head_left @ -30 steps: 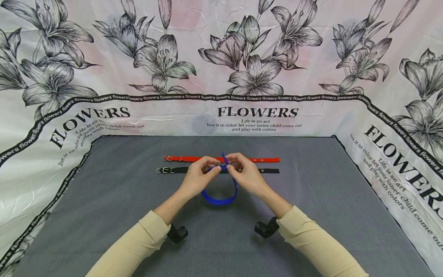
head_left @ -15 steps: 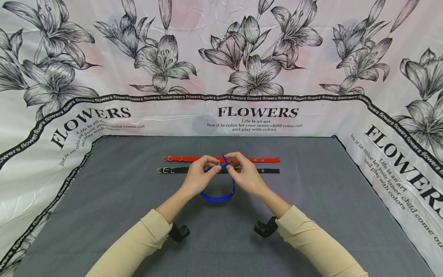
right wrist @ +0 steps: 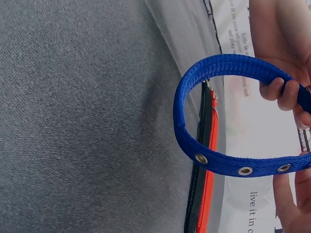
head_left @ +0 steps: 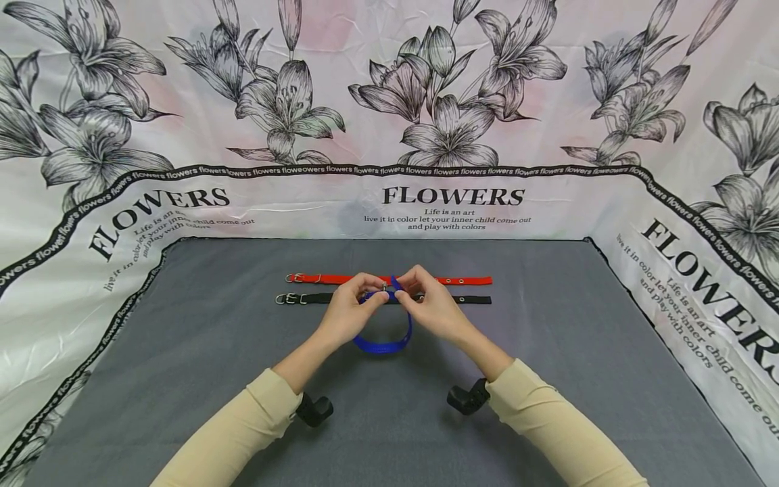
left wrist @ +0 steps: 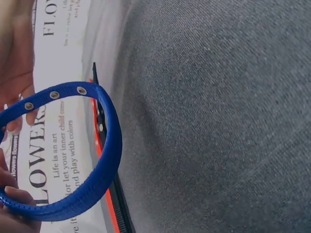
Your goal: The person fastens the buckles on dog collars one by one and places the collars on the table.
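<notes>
Head view, grey counter [head_left: 389,433], floral backdrop [head_left: 453,203] along far and side edges, left hand [head_left: 349,311] and right hand [head_left: 437,310], fingers pinching looped blue strap [head_left: 382,348] toward far edge, red strap [head_left: 477,281], black strap [head_left: 477,300] lying behind.

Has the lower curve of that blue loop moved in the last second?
Yes, slightly: in the head view, the lower curve of the blue loop has shifted upward, closer to the unmoved black strap.
</notes>
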Demonstrator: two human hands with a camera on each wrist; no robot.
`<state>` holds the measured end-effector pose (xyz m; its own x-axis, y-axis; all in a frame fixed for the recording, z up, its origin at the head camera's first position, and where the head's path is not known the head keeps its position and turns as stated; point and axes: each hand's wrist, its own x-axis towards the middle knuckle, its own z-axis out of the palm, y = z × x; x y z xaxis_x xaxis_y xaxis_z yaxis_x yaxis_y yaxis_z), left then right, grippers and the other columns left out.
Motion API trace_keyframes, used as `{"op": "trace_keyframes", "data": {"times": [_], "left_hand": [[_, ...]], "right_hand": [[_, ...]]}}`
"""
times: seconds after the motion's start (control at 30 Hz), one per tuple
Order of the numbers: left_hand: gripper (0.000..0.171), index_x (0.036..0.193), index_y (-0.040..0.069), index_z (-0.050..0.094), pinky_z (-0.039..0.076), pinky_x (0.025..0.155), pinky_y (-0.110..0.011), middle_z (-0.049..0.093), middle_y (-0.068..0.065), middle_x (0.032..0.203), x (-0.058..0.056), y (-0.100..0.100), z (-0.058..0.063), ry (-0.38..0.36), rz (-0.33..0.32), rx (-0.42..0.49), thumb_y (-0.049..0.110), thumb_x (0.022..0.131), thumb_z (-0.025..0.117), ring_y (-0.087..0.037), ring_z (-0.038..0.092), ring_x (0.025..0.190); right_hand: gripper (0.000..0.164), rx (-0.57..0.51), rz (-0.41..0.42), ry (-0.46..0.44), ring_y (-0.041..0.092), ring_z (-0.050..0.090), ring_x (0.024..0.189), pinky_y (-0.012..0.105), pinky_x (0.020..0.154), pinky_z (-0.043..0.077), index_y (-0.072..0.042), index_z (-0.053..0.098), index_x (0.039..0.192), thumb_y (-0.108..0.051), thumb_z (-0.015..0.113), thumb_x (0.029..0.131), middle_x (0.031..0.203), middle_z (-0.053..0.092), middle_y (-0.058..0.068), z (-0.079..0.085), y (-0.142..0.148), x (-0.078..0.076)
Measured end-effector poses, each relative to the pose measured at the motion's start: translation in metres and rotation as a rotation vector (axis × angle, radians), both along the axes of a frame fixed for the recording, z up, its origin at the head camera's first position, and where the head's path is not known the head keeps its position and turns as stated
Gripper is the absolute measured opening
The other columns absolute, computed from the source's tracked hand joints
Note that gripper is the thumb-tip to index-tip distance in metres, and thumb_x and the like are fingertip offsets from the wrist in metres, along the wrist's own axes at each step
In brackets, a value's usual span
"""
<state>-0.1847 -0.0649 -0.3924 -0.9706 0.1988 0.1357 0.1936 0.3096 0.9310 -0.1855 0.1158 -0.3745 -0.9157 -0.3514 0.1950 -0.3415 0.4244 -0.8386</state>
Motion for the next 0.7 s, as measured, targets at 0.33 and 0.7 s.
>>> {"op": "trace_keyframes", "data": {"times": [0.33,0.7], "left_hand": [[0.017,0.105,0.014,0.059,0.047,0.067,-0.031,0.065,-0.001,0.091,0.003,0.001,0.005,0.035,0.003,-0.008,0.022,0.09,0.061,-0.021,0.06,0.082],[0.015,0.101,0.016,0.06,0.049,0.068,-0.03,0.065,0.001,0.088,0.005,-0.001,0.009,0.07,0.007,-0.045,0.023,0.089,0.062,-0.015,0.06,0.08]], "right_hand": [[0.012,0.035,0.095,0.071,0.023,0.058,0.072,0.027,0.06,0.05,0.002,0.053,0.099,0.0,0.057,0.088,0.088,0.055,0.012,0.025,-0.004,0.013],[0.009,0.072,0.117,0.127,0.014,0.052,0.079,0.03,0.062,0.05,-0.011,0.055,0.094,-0.005,0.06,0.087,0.092,0.051,0.004,-0.008,0.004,-0.007]]}}
